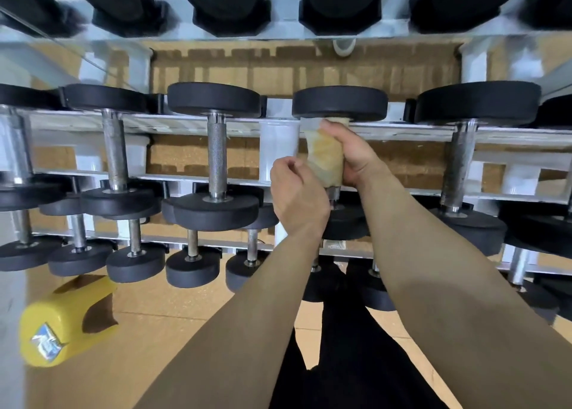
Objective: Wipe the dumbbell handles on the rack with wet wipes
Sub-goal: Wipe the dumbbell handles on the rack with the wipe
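Note:
A yellowish wet wipe (325, 157) is wrapped around the handle of a black-ended dumbbell (340, 103) on the middle tier of the white rack (278, 126). My right hand (351, 154) grips the wrapped handle from the right, thumb near the far weight. My left hand (297, 191) holds the wipe's near left edge with curled fingers. The handle itself is hidden under the wipe, apart from a short metal stub (333, 191) at the near end. To the left, a dumbbell with a bare knurled handle (216, 157) rests on the same tier.
More dumbbells fill the tier on both sides, with larger ones on the top tier (223, 2) and smaller ones on the lower tier (192, 266). A yellow wipes canister (62, 322) lies on the wooden floor at the lower left. My dark trousers (349, 346) show below.

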Tool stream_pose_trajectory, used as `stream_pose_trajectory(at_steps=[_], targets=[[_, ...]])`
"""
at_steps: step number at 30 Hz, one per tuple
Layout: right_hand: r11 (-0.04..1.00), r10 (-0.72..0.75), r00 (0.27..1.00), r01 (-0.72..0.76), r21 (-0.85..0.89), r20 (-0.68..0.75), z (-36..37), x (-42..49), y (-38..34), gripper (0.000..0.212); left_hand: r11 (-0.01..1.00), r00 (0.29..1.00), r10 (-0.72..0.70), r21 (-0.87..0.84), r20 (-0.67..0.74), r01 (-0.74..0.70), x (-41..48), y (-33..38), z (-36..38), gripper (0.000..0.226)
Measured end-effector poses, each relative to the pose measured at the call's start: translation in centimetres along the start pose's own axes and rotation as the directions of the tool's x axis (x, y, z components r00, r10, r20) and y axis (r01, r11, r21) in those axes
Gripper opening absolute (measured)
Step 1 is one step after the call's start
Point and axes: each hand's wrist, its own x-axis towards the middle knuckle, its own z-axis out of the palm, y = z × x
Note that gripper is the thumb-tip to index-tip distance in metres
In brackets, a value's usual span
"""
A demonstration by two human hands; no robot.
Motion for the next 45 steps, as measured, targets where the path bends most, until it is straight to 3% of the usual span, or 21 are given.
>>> stream_pose_trajectory(at_steps=[3,7,12,17,20,24,26,30,32,36,40,42,45], targets=[[0.998,-0.014,1.000,0.014,-0.065,-0.002,-0.4,-1.2,0.7,0.025,1.000,1.000,0.006,0.012,0.008,-0.006,-0.3,0.3,-0.1,0.019],[0.948,-0.036,0.998,0.016,-0.318,-0.057,-1.1,-2.3,1.6,0.029,1.000,1.000,0.021,0.002,-0.016,-0.021,-0.4,0.6,-0.3,0.022],[0.748,-0.147,0.953,-0.069,-0.661,-0.266,-0.3,-2.6,2.6,0.041,1.000,0.999,0.016,-0.026,-0.040,-0.017,-0.5,0.7,-0.4,0.022],[0.861,-0.263,0.863,0.008,-0.508,-0.431,1.5,-2.2,2.8,0.019,0.999,0.999,-0.001,-0.035,-0.043,0.000,-0.5,0.8,-0.4,0.027],[0.873,-0.345,0.824,0.106,-0.476,-0.449,2.8,-0.7,1.1,0.014,0.999,0.999,0.010,-0.030,-0.048,-0.012,-0.5,0.7,-0.3,0.027],[0.960,-0.243,0.937,0.195,-0.201,-0.251,2.2,-0.4,-0.6,0.020,1.000,0.999,-0.008,-0.025,-0.044,0.007,-0.5,0.6,-0.3,0.026],[0.990,-0.119,0.989,0.112,-0.092,-0.085,1.4,-1.0,-0.8,0.008,1.000,0.999,-0.006,-0.029,-0.043,0.005,-0.5,0.6,-0.3,0.024],[0.996,0.055,0.996,-0.059,0.064,0.068,-0.2,-1.3,0.4,0.027,1.000,0.999,0.001,-0.017,-0.040,-0.001,-0.5,0.6,-0.4,0.020],[0.998,0.067,0.994,-0.068,0.009,0.090,-0.4,-1.6,0.9,0.012,1.000,0.999,0.003,-0.005,-0.032,-0.003,-0.5,0.6,-0.3,0.019],[0.970,0.058,0.998,-0.063,-0.236,-0.027,-0.7,-2.7,1.6,0.020,1.000,1.000,0.001,-0.003,-0.021,-0.002,-0.6,0.8,-0.5,0.019],[0.781,-0.155,0.962,-0.021,-0.625,-0.226,0.1,-3.7,3.0,0.024,1.000,1.000,-0.006,0.000,-0.019,0.006,-0.6,1.0,-0.6,0.020],[0.766,-0.186,0.937,-0.049,-0.641,-0.294,0.3,-4.0,3.2,0.021,1.000,1.000,0.002,-0.001,-0.021,-0.002,-0.6,1.0,-0.6,0.022],[0.851,-0.171,0.922,-0.040,-0.523,-0.348,1.2,-3.9,2.2,0.014,1.000,1.000,0.001,-0.004,-0.021,-0.001,-0.7,0.9,-0.6,0.023]])
